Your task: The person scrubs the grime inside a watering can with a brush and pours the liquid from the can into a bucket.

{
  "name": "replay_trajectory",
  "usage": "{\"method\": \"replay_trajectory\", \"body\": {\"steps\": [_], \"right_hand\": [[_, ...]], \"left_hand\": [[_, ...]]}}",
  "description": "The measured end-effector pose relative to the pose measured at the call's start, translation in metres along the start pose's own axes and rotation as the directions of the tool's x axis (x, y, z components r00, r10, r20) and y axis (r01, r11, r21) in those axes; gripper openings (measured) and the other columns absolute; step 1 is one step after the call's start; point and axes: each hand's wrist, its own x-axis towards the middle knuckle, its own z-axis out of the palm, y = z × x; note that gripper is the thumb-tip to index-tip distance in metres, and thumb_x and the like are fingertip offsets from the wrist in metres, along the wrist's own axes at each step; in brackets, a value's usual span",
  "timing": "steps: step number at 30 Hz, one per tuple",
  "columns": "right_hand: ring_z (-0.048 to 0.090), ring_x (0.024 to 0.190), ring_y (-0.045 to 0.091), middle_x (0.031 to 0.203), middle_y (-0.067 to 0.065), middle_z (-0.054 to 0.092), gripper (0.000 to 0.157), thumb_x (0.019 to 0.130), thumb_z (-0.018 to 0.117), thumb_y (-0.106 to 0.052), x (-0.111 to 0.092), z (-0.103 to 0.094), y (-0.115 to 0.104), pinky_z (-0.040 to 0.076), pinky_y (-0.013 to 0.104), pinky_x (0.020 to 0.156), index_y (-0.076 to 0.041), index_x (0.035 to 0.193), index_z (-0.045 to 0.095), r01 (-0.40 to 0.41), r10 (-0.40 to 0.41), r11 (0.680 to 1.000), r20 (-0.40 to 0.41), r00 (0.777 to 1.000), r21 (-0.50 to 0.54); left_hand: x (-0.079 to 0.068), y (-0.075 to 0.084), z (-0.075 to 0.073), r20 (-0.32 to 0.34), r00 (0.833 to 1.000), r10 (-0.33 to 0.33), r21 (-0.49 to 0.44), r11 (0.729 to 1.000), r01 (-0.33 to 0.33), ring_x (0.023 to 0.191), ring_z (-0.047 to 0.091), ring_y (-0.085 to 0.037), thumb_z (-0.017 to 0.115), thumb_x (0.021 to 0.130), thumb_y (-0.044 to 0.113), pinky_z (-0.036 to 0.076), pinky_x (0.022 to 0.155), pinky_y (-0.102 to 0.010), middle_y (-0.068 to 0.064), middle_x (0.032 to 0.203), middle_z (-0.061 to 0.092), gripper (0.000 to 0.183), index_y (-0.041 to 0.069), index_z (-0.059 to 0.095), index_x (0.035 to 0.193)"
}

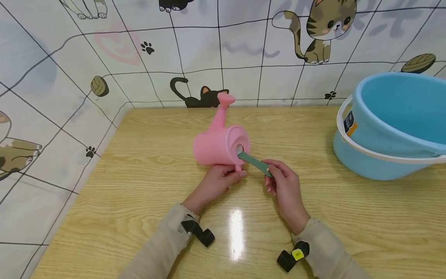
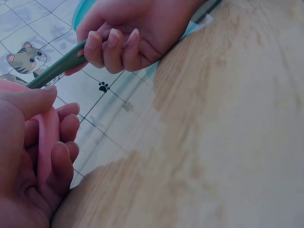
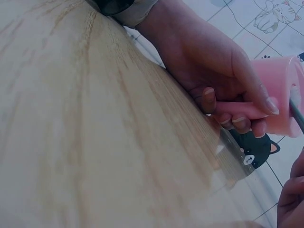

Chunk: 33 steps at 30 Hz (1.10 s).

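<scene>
A pink watering can (image 1: 213, 147) is tipped on its side, spout pointing away and round base turned toward the right. My left hand (image 1: 217, 180) grips its handle; in the left wrist view, the fingers curl round the pink handle (image 2: 47, 142). In my right hand (image 1: 286, 185) is a slim green tool (image 1: 256, 162), pinched near its end between thumb and fingers. The tool's far end meets a small whitish patch with some red (image 1: 239, 148) in the middle of the base. What kind of tool it is I cannot tell.
On the right of the wooden table (image 1: 139, 186) stands a large light-blue bucket (image 1: 379, 162) with a white handle (image 1: 369, 151). Cat-patterned tile-print sheeting (image 1: 244, 50) covers the wall behind and on the left.
</scene>
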Motion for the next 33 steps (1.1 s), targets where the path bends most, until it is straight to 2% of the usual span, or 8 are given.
{"method": "replay_trajectory", "body": {"steps": [4,6,11,14,16,22,24,33], "right_hand": [[0.043,0.051,0.011,0.063,0.005,0.049,0.025,0.094,0.046,-0.023,-0.001,0.0,0.001,0.038,0.021,0.043,-0.005,0.107,0.059,-0.002,0.002,1.0,0.009,1.0,-0.005],[0.042,0.051,0.012,0.063,0.005,0.049,0.024,0.094,0.046,-0.022,0.0,0.0,0.001,0.037,0.021,0.042,-0.005,0.106,0.059,0.002,-0.002,1.0,0.0,1.0,-0.001],[0.041,0.05,0.011,0.062,0.005,0.048,0.023,0.094,0.047,-0.02,0.001,0.001,0.001,0.035,0.021,0.041,-0.004,0.105,0.06,0.001,0.0,1.0,-0.029,1.0,0.03],[0.042,0.05,0.011,0.062,0.004,0.049,0.023,0.094,0.047,-0.019,0.001,0.001,0.0,0.035,0.021,0.041,-0.003,0.105,0.059,-0.008,0.009,0.999,-0.016,1.0,0.041],[0.042,0.05,0.011,0.062,0.004,0.049,0.023,0.094,0.047,-0.019,0.001,0.001,0.0,0.036,0.021,0.041,-0.003,0.105,0.059,-0.013,0.014,0.999,-0.011,1.0,0.042],[0.042,0.05,0.011,0.062,0.004,0.048,0.023,0.094,0.046,-0.019,0.001,0.0,0.001,0.036,0.02,0.041,-0.004,0.106,0.059,-0.016,0.017,0.999,-0.02,1.0,0.039],[0.042,0.05,0.011,0.062,0.005,0.049,0.024,0.094,0.046,-0.02,0.001,0.0,0.001,0.036,0.021,0.041,-0.003,0.106,0.058,-0.015,0.015,0.999,-0.01,1.0,0.04],[0.042,0.05,0.011,0.062,0.004,0.049,0.023,0.094,0.046,-0.02,0.002,0.0,0.001,0.036,0.02,0.041,-0.003,0.106,0.058,-0.017,0.017,0.999,-0.001,1.0,0.041]], "left_hand": [[0.0,-0.002,0.0,-0.001,1.0,-0.007,0.0,1.0,0.007,0.051,0.044,-0.014,0.058,0.085,0.039,0.04,0.045,-0.026,-0.006,0.073,0.059,0.028,0.01,0.062,0.085],[0.002,-0.011,0.001,-0.007,1.0,0.0,-0.002,1.0,0.0,0.051,0.044,-0.013,0.059,0.083,0.044,0.041,0.044,-0.027,-0.002,0.072,0.059,0.03,0.014,0.062,0.084],[0.002,-0.011,0.001,-0.002,1.0,0.004,-0.012,1.0,-0.004,0.051,0.044,-0.013,0.059,0.083,0.043,0.04,0.044,-0.027,-0.003,0.073,0.059,0.03,0.014,0.062,0.084],[0.002,-0.01,0.001,0.0,1.0,-0.002,-0.018,1.0,0.002,0.051,0.044,-0.013,0.059,0.084,0.041,0.04,0.043,-0.026,-0.004,0.073,0.059,0.028,0.013,0.062,0.085],[0.002,-0.007,0.001,0.002,1.0,-0.009,-0.02,1.0,0.009,0.05,0.043,-0.013,0.059,0.085,0.038,0.039,0.043,-0.025,-0.005,0.073,0.059,0.027,0.01,0.062,0.086],[-0.006,0.016,-0.002,0.01,1.0,-0.007,-0.011,1.0,0.007,0.053,0.043,-0.015,0.058,0.088,0.025,0.039,0.045,-0.025,-0.014,0.076,0.058,0.024,0.001,0.061,0.088],[-0.007,0.019,-0.002,0.01,1.0,-0.01,-0.008,1.0,0.01,0.054,0.044,-0.015,0.058,0.088,0.024,0.039,0.045,-0.025,-0.014,0.076,0.058,0.023,0.001,0.061,0.088],[0.003,-0.009,0.001,-0.005,1.0,-0.016,-0.005,1.0,0.016,0.051,0.044,-0.013,0.059,0.084,0.04,0.04,0.044,-0.026,-0.003,0.073,0.059,0.028,0.011,0.063,0.085]]}}
